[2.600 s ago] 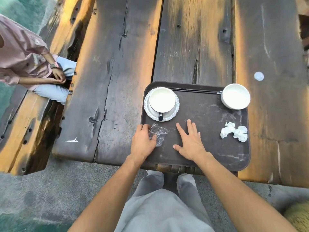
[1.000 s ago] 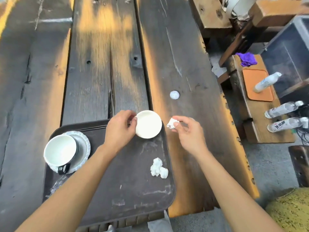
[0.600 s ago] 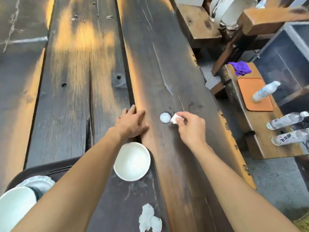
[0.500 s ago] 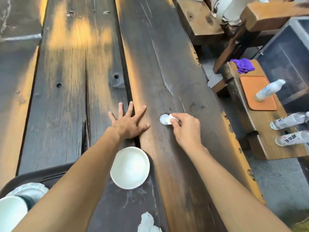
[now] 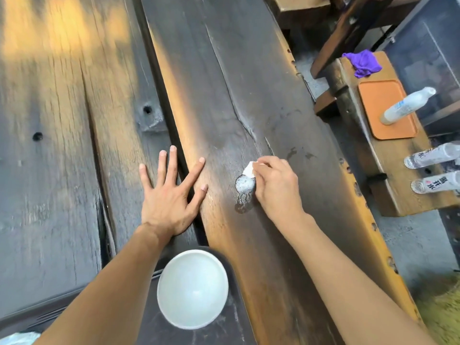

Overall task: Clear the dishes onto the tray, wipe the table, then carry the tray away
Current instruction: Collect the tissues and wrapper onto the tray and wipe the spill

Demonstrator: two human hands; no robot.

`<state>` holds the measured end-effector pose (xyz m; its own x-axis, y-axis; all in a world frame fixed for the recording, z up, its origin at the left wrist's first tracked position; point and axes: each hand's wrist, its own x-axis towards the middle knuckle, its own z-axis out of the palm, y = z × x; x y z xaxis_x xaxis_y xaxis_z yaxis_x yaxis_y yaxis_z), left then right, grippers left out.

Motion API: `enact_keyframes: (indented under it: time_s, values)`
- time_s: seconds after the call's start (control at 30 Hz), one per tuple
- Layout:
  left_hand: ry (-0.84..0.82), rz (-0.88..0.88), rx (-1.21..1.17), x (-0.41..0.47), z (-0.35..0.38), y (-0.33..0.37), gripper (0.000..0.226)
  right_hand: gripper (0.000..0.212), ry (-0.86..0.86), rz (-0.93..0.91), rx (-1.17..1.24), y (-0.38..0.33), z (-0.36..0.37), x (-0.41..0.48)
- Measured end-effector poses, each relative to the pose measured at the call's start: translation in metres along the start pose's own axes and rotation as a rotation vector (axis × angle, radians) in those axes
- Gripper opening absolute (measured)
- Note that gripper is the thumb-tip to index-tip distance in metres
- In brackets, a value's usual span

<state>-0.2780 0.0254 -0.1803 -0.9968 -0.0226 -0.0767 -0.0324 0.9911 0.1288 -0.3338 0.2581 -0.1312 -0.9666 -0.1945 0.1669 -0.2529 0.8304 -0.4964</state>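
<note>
My right hand (image 5: 276, 185) pinches a small crumpled white tissue (image 5: 249, 169) and presses it at the upper right edge of a white foamy spill (image 5: 245, 184) on the dark plank table (image 5: 236, 95). Wet streaks run down from the spill. My left hand (image 5: 169, 192) lies flat on the table, fingers spread, left of the spill. A white bowl (image 5: 193, 286) sits on the far corner of the dark tray (image 5: 231, 317) at the bottom. The saucer's rim (image 5: 17, 338) shows at the bottom left corner.
A wooden bench (image 5: 388, 170) stands right of the table. On it are an orange mat (image 5: 385, 108) with a white bottle (image 5: 408, 105), a purple cloth (image 5: 362, 62) and two clear water bottles (image 5: 433, 170). A gap runs between the planks beside my left hand.
My right hand has dragged the tissue across the spill, which is now smeared with wet streaks below it. My left hand stays flat on the table. The view has tilted slightly toward the table.
</note>
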Motion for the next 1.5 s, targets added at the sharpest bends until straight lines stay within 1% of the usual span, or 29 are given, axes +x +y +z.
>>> enact_keyframes:
  time_s: [0.07,0.1,0.13,0.17,0.27,0.3,0.33,0.37,0.47,0.5,0.53,0.57,0.6,0.67,0.7,0.73,0.8,0.87,0.93,1.03,1.1,1.17,1.2,1.23,1.27,1.33,1.37,1.43,1.5]
  values:
    - [-0.003,-0.022,-0.009,0.000,-0.001,0.000,0.059,0.018,-0.151,-0.215,-0.003,-0.006,0.001,-0.021]
    - [-0.007,-0.035,-0.006,0.000,-0.001,0.001,0.059,0.022,-0.211,-0.289,-0.001,-0.003,-0.005,-0.032]
    - [-0.012,-0.043,0.000,0.000,-0.002,0.001,0.059,0.025,-0.227,-0.307,-0.006,0.004,-0.014,-0.039]
    - [-0.014,-0.048,0.004,0.000,-0.001,0.001,0.059,0.025,-0.196,-0.263,-0.020,0.013,-0.023,-0.038]
    - [-0.009,-0.045,0.005,0.000,-0.001,0.000,0.058,0.014,-0.047,0.073,-0.087,0.031,-0.034,0.000]
    - [-0.012,-0.042,0.004,0.001,0.000,0.000,0.058,0.011,-0.042,0.146,-0.122,0.028,-0.030,0.015]
    - [-0.016,-0.043,0.003,0.001,-0.001,0.000,0.058,0.011,-0.057,0.152,-0.120,0.020,-0.022,0.024]
    - [-0.018,-0.043,0.001,0.000,-0.001,0.000,0.058,0.012,-0.077,0.108,-0.078,0.008,-0.014,0.023]
    - [-0.005,-0.043,-0.001,0.000,-0.002,0.001,0.057,0.019,-0.218,-0.226,0.089,-0.012,-0.007,-0.022]
    - [-0.007,-0.044,-0.002,0.001,-0.002,0.001,0.057,0.021,-0.262,-0.296,0.113,-0.006,-0.013,-0.038]
    - [-0.008,-0.042,-0.002,0.001,-0.002,0.001,0.057,0.023,-0.275,-0.314,0.110,0.005,-0.023,-0.047]
    - [-0.005,-0.043,-0.004,0.000,-0.002,0.001,0.057,0.024,-0.248,-0.281,0.067,0.019,-0.034,-0.047]
    - [-0.001,-0.043,-0.002,0.000,-0.001,0.001,0.057,0.025,-0.192,-0.194,0.003,0.034,-0.042,-0.039]
    - [0.004,-0.039,0.001,0.001,0.001,0.000,0.057,0.021,-0.058,0.058,-0.109,0.055,-0.050,-0.009]
    - [0.009,-0.037,0.002,0.002,0.001,0.000,0.057,0.019,-0.016,0.126,-0.131,0.057,-0.047,0.007]
    - [0.013,-0.036,0.003,0.002,0.001,0.000,0.057,0.017,-0.013,0.127,-0.120,0.051,-0.040,0.017]
    - [0.013,-0.031,-0.003,0.002,0.000,0.000,0.057,0.018,-0.087,-0.017,-0.054,0.027,-0.023,0.008]
    - [0.010,-0.034,-0.005,0.001,0.000,-0.001,0.057,0.018,-0.201,-0.202,0.067,0.007,-0.013,-0.030]
    - [0.005,-0.036,-0.007,0.001,-0.001,0.000,0.057,0.015,-0.227,-0.248,0.152,0.010,-0.020,-0.068]
    - [0.005,-0.043,-0.016,0.002,-0.002,0.001,0.057,0.008,-0.128,-0.170,0.078,0.047,-0.040,-0.072]
    - [0.009,-0.042,-0.011,0.002,-0.002,0.001,0.057,0.008,-0.016,0.002,-0.039,0.071,-0.050,-0.044]
    - [0.019,-0.045,-0.011,0.002,-0.001,0.002,0.057,0.010,0.081,0.174,-0.077,0.080,-0.049,-0.013]
    - [0.020,-0.046,-0.012,0.001,-0.001,0.001,0.057,0.012,0.093,0.194,-0.060,0.074,-0.043,-0.006]
    - [0.022,-0.049,-0.013,0.001,-0.001,0.001,0.057,0.013,0.073,0.138,-0.034,0.063,-0.035,-0.004]
    - [0.021,-0.053,-0.013,0.001,-0.001,0.002,0.057,0.015,0.015,0.019,0.005,0.049,-0.027,-0.011]
    - [0.014,-0.055,-0.013,0.002,-0.002,0.002,0.057,0.018,-0.170,-0.280,0.055,0.023,-0.015,-0.041]
    - [0.011,-0.056,-0.017,0.002,-0.003,0.002,0.057,0.021,-0.256,-0.386,0.057,0.015,-0.015,-0.058]
    - [0.008,-0.055,-0.018,0.001,-0.003,0.003,0.057,0.021,-0.309,-0.424,0.079,0.019,-0.027,-0.073]
    - [0.012,-0.054,-0.013,0.001,-0.003,0.002,0.057,0.017,-0.159,-0.289,0.141,0.039,-0.043,-0.059]
